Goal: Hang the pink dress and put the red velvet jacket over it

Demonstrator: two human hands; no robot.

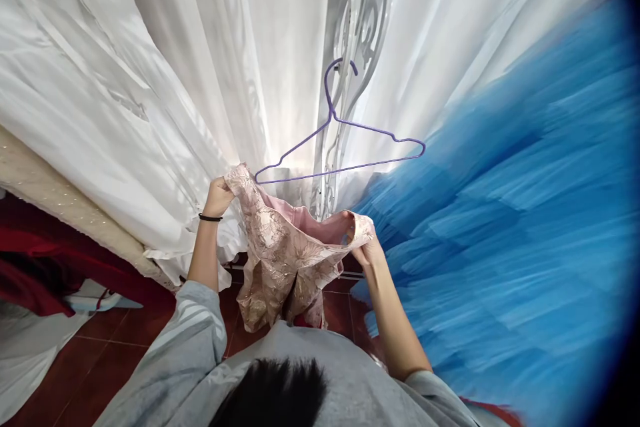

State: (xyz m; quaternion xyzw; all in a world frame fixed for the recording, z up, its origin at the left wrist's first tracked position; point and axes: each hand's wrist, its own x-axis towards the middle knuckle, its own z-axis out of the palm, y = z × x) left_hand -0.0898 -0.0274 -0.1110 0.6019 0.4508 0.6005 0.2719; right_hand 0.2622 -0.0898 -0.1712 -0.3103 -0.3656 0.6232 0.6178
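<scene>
A pink dress (280,240) with a metallic floral pattern is stretched between my two hands, its neckline facing up and its lower part hanging down in front of me. My left hand (219,196) grips one shoulder of it. The other shoulder is in my right hand (369,248), whose fingers are partly hidden inside the fabric. Just beyond the dress a purple hanger (370,127) hangs by its hook from a white ornate metal frame (357,20). The hanger's left tip is close to the dress's left shoulder; whether they touch I cannot tell.
White draped cloth (200,47) fills the back and left. A big blue tulle garment (510,213) takes up the right side. At lower left are a beige sparkly fabric (70,200) and dark red cloth (100,267). The floor (110,360) has dark red tiles.
</scene>
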